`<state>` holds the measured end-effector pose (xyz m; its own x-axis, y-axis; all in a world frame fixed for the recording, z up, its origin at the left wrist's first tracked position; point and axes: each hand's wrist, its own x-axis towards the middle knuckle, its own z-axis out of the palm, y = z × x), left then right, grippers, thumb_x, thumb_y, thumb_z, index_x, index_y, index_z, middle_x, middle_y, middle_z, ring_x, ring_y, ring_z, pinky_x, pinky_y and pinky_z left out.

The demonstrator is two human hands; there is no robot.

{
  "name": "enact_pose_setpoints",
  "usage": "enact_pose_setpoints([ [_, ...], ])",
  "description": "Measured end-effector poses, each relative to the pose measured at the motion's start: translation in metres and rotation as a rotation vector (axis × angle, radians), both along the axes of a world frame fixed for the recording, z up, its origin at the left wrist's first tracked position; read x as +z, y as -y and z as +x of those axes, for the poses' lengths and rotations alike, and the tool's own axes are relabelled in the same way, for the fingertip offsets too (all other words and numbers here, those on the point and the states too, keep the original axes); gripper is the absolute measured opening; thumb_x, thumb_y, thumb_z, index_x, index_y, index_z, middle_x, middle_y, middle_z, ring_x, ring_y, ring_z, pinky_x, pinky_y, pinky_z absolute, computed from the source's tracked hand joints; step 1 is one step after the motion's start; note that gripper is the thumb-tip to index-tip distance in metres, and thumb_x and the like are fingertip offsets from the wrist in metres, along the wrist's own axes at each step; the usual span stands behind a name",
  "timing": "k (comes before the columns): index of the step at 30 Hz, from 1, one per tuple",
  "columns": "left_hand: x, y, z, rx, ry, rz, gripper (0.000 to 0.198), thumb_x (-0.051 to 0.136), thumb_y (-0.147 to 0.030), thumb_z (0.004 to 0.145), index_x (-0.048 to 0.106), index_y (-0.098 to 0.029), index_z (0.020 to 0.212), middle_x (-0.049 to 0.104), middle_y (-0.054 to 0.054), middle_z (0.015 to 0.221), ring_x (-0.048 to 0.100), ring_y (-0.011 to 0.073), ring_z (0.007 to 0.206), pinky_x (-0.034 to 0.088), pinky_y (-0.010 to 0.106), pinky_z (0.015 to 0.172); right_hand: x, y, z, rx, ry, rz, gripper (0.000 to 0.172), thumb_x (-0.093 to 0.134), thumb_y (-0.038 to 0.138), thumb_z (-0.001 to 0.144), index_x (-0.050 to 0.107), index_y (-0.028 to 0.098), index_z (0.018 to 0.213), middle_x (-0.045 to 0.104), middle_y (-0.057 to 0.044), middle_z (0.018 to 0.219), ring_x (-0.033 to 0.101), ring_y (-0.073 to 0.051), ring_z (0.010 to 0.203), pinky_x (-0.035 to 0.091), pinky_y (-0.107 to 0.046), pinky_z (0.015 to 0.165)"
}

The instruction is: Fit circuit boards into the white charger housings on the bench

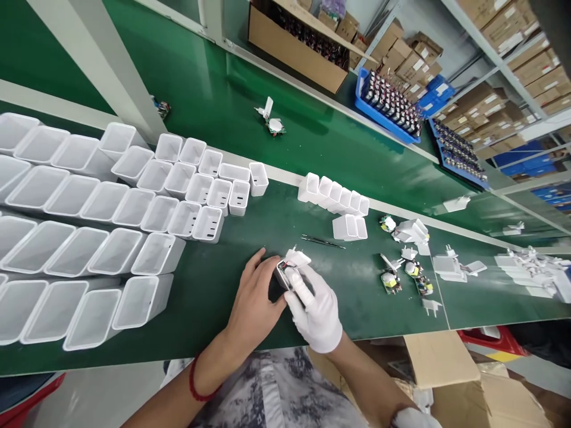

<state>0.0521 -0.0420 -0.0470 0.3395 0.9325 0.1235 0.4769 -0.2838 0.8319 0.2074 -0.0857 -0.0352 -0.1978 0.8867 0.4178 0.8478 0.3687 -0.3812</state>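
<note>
Near the front edge of the green table [214,309], my bare left hand [255,294] has its fingers wrapped round a white plastic housing [282,274]. My right hand [314,309], in a white glove, presses at the housing's open end, where a white plug part [297,258] sticks out. Small electronic parts show at the opening, partly hidden by the gloved fingers. Black tweezers [323,241] lie on the table just beyond my hands. Past them stand a short row of white housings [334,195] and a smaller pair [350,227].
Rows of open white housings [107,202] fill the left side. On the right lie circuit boards [391,282], plug parts [451,265] and a white pile [535,270]. Behind a raised rail are a cardboard box [297,50] and a blue tray [388,122]. Open cartons [441,359] sit below the front edge.
</note>
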Motion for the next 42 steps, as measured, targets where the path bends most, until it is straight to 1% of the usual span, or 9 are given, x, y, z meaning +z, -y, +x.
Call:
enact_pose_setpoints([
  [4, 0.003, 0.006, -0.013, -0.111, -0.121, -0.023, 0.064, 0.055, -0.012, 0.085, 0.036, -0.02, 0.145, 0.053, 0.011, 0.144, 0.029, 0.0323, 0.147, 0.039, 0.055, 0.114, -0.013, -0.01, -0.008, -0.024, 0.109, 0.06, 0.053, 0.058, 0.018, 0.091, 0.047, 0.023, 0.142, 0.067, -0.017, 0.119, 0.069, -0.027, 0.102, 0.06, -0.036, 0.074],
  [7, 0.009, 0.012, -0.029, -0.154, -0.16, -0.037, 0.07, 0.06, -0.025, 0.088, 0.029, -0.02, 0.151, 0.041, 0.014, 0.154, 0.03, 0.0326, 0.147, 0.042, 0.053, 0.113, -0.016, -0.018, -0.009, 0.01, 0.153, -0.004, 0.04, 0.052, 0.015, 0.092, 0.058, 0.025, 0.13, 0.069, -0.013, 0.115, 0.072, -0.021, 0.088, 0.058, -0.027, 0.066],
  [12, 0.011, 0.026, -0.056, -0.052, -0.156, 0.001, 0.056, 0.055, -0.036, 0.094, 0.04, -0.021, 0.146, 0.048, 0.013, 0.149, 0.041, 0.0315, 0.141, 0.047, 0.05, 0.11, 0.009, -0.028, -0.012, -0.053, 0.068, -0.137, 0.024, 0.055, 0.024, 0.094, 0.066, 0.022, 0.115, 0.072, -0.007, 0.095, 0.07, -0.016, 0.07, 0.055, -0.021, 0.06],
  [15, 0.006, 0.033, -0.067, 0.012, -0.135, 0.02, 0.053, 0.054, -0.034, 0.094, 0.042, -0.022, 0.145, 0.051, 0.011, 0.147, 0.045, 0.0292, 0.139, 0.05, 0.046, 0.107, 0.022, -0.025, -0.009, -0.126, 0.067, 0.077, 0.033, 0.058, 0.018, 0.092, 0.063, 0.026, 0.124, 0.071, -0.007, 0.108, 0.072, -0.018, 0.081, 0.055, -0.022, 0.065],
  [18, 0.0, 0.037, -0.072, 0.033, -0.129, 0.027, 0.053, 0.053, -0.033, 0.095, 0.04, -0.022, 0.146, 0.05, 0.011, 0.149, 0.047, 0.0271, 0.138, 0.052, 0.042, 0.106, 0.011, -0.023, -0.007, -0.151, 0.098, 0.288, 0.05, 0.061, 0.013, 0.089, 0.054, 0.03, 0.135, 0.068, -0.009, 0.12, 0.072, -0.022, 0.097, 0.058, -0.028, 0.075],
  [24, -0.005, 0.036, -0.072, 0.002, -0.145, 0.084, 0.054, 0.052, -0.031, 0.096, 0.038, -0.018, 0.146, 0.052, 0.013, 0.146, 0.044, 0.0272, 0.14, 0.05, 0.043, 0.109, -0.024, -0.028, -0.013, -0.044, 0.198, 0.05, 0.046, 0.052, 0.018, 0.095, 0.05, 0.025, 0.141, 0.063, -0.015, 0.132, 0.07, -0.025, 0.107, 0.06, -0.028, 0.078],
  [31, -0.009, 0.036, -0.074, -0.025, -0.152, 0.078, 0.052, 0.051, -0.031, 0.097, 0.038, -0.02, 0.146, 0.051, 0.011, 0.147, 0.042, 0.0277, 0.141, 0.051, 0.045, 0.109, -0.006, -0.014, 0.003, -0.113, -0.301, 0.013, 0.038, 0.063, 0.019, 0.09, 0.065, 0.032, 0.125, 0.058, -0.005, 0.141, 0.065, -0.026, 0.118, 0.057, -0.04, 0.096],
  [37, -0.009, 0.033, -0.068, -0.017, -0.2, 0.104, 0.045, 0.051, -0.031, 0.096, 0.046, -0.018, 0.139, 0.054, 0.013, 0.141, 0.044, 0.0315, 0.138, 0.052, 0.051, 0.106, 0.004, -0.039, -0.004, -0.243, -0.917, -0.529, 0.035, 0.069, 0.04, 0.087, 0.071, 0.025, 0.119, 0.069, -0.006, 0.125, 0.064, -0.028, 0.119, 0.049, -0.046, 0.107],
  [42, -0.006, 0.03, -0.067, -0.015, -0.187, 0.072, 0.044, 0.052, -0.03, 0.095, 0.047, -0.02, 0.138, 0.055, 0.012, 0.139, 0.044, 0.0323, 0.137, 0.051, 0.052, 0.106, 0.004, -0.048, -0.013, -0.213, -1.025, -0.652, 0.035, 0.068, 0.046, 0.086, 0.074, 0.026, 0.114, 0.072, -0.004, 0.12, 0.065, -0.028, 0.117, 0.043, -0.048, 0.112],
])
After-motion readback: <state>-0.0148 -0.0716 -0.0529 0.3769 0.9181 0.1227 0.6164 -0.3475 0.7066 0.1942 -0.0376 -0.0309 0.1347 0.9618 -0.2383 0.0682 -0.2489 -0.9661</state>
